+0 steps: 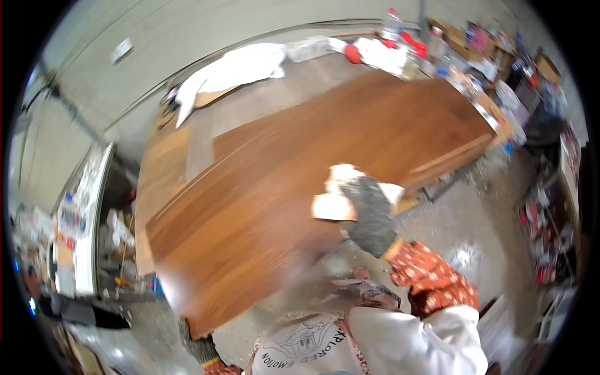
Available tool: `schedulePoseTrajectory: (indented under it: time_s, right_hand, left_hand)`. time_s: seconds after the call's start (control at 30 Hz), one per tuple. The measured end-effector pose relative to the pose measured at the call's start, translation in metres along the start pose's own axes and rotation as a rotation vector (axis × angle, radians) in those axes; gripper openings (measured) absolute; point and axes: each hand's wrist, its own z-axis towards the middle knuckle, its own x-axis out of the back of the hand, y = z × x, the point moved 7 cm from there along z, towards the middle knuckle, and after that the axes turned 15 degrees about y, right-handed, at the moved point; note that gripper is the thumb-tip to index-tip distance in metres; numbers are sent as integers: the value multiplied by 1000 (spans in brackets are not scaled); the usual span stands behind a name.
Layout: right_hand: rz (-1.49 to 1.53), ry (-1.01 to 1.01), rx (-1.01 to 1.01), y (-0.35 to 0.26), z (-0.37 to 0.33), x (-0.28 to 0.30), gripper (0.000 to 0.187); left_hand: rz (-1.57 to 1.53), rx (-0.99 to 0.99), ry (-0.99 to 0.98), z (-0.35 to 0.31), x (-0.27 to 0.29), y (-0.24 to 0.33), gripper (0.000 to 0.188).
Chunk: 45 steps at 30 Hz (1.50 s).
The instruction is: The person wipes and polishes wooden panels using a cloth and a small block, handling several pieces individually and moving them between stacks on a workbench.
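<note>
A large brown wood-grain panel (300,169) lies at a slant across a workbench, its surface streaked with glossy reflections. On its near edge, right of the middle, my right hand (372,215) in a dark grey glove presses down a pale crumpled cloth (331,206). The cloth sticks out on both sides of the closed fingers. Down at the panel's near left corner is my left hand (199,345), also gloved. Its fingers close around the edge there, partly hidden by the panel. The picture is somewhat smeared by motion.
White sheeting (240,67) lies on the bench (200,144) along the wall. Plastic bottles (392,25) and a red round object (352,54) crowd the back right. A cluttered white-topped table (94,231) stands left. Shelves (565,212) with assorted items are at the right.
</note>
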Motion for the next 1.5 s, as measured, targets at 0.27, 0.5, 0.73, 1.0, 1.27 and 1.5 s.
schedulePoseTrajectory:
  time_s: [0.27,0.5,0.73,1.0,1.27,1.5]
  right_hand:
    - [271,-166,183,32,41,-25,38]
    - [545,65,298,96,39,1,25]
    - [560,-303,39,163,36,16,61]
    - [960,76,-521,322,39,85,60]
    - [225,275,-156,390,127,156,62]
    - [4,232,-218,541,131,193,49]
  left_hand:
    - [-204,44,169,-68,-28,-35,32]
    - [-350,71,292,-146,-35,-92,30]
    - [-425,67,369,-208,-44,-113,29]
    - [-461,46,415,-239,-55,-133,28]
    - [-507,-30,495,-290,-61,-133,27]
    - [-577,-124,624,-363,-51,-141,26]
